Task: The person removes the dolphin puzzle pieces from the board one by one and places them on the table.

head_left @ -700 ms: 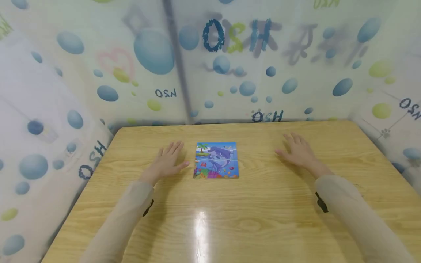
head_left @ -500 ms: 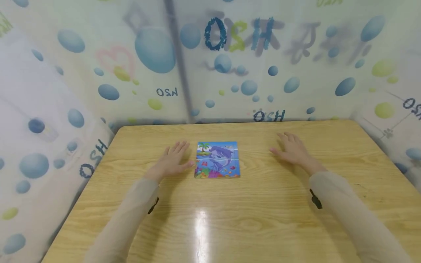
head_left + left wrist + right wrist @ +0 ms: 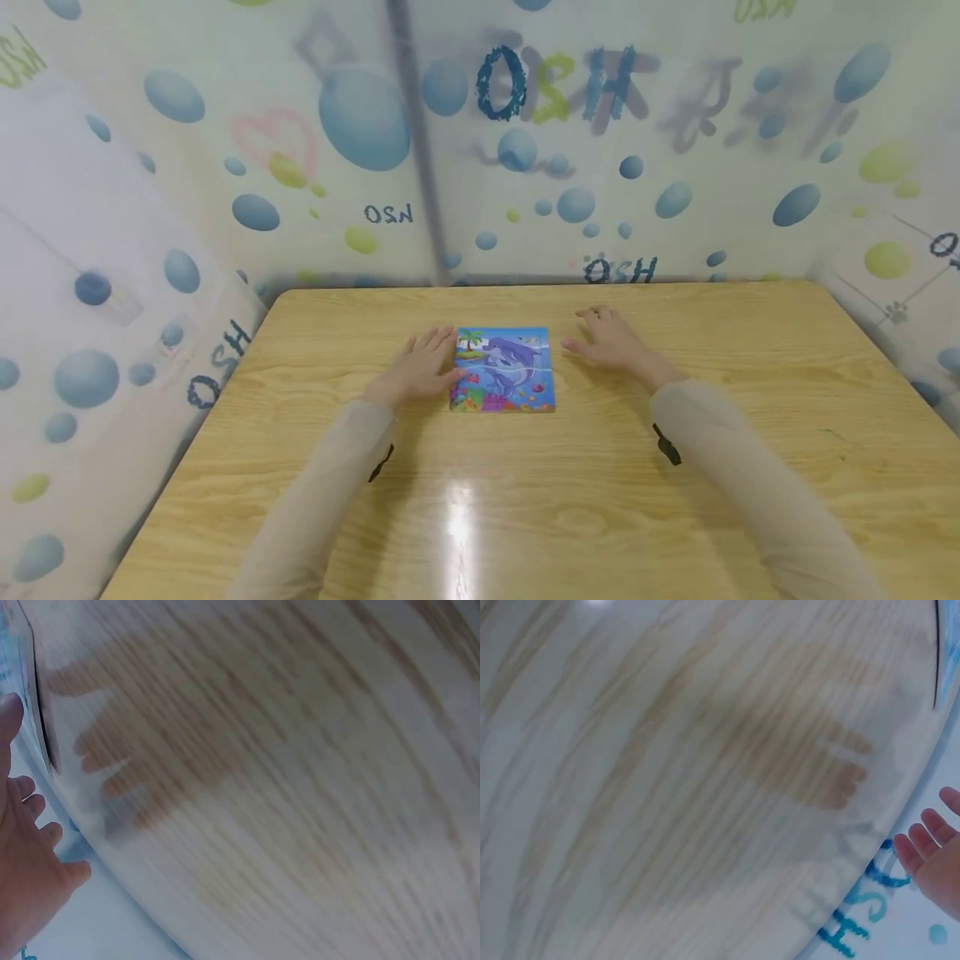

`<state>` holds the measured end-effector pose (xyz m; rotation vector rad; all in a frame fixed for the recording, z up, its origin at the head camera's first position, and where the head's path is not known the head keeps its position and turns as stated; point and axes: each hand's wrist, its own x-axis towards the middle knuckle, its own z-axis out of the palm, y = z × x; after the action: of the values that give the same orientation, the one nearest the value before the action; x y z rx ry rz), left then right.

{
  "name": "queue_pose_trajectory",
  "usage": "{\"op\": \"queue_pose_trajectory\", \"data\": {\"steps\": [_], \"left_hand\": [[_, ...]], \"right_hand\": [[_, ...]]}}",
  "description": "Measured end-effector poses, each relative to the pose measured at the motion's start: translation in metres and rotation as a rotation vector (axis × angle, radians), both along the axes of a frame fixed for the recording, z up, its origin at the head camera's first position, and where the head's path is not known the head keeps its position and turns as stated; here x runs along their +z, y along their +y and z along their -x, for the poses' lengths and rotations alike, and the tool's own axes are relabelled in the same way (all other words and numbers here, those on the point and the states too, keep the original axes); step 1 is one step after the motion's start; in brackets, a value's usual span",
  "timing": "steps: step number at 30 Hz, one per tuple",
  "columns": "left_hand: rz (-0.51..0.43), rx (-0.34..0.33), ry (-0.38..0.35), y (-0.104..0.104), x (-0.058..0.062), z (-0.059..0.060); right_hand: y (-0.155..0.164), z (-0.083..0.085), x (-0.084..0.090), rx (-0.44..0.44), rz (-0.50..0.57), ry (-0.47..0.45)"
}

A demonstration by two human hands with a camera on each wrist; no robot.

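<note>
Across the lower half of the head view, a wooden table [image 3: 675, 533] is spreading out, with a bubble-printed curtain [image 3: 360, 125] hanging along its far edge. Near the frame's centre, a flat dolphin puzzle [image 3: 502, 368] is lying face-up on the wood. It is looking thin, stiff and light, probably hard to pinch flat, so its side edges are seeming the best hold. Flanking it, the left hand [image 3: 422, 367] is resting with fingers straight, thumb touching the left edge, while the right hand [image 3: 611, 342] is hovering spread just right of it. Nothing is blocking either side.
</note>
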<state>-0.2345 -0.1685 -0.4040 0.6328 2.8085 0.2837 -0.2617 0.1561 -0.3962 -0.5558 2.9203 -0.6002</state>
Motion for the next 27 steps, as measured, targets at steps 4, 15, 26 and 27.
{"op": "queue_pose_trajectory", "data": {"steps": [4,15,26,27], "left_hand": [[0.027,0.003,-0.024,0.001,0.002,-0.001],[0.102,0.02,-0.118,0.01,0.008,0.001],[0.145,0.067,-0.145,0.022,0.018,0.003],[0.145,0.073,-0.152,0.022,0.018,0.003]], "right_hand": [[-0.014,0.002,0.001,0.019,0.03,-0.019],[-0.052,0.008,0.006,0.059,0.026,-0.057],[-0.101,0.015,0.013,0.144,0.062,-0.14],[-0.106,0.015,0.013,0.15,0.06,-0.149]]}}
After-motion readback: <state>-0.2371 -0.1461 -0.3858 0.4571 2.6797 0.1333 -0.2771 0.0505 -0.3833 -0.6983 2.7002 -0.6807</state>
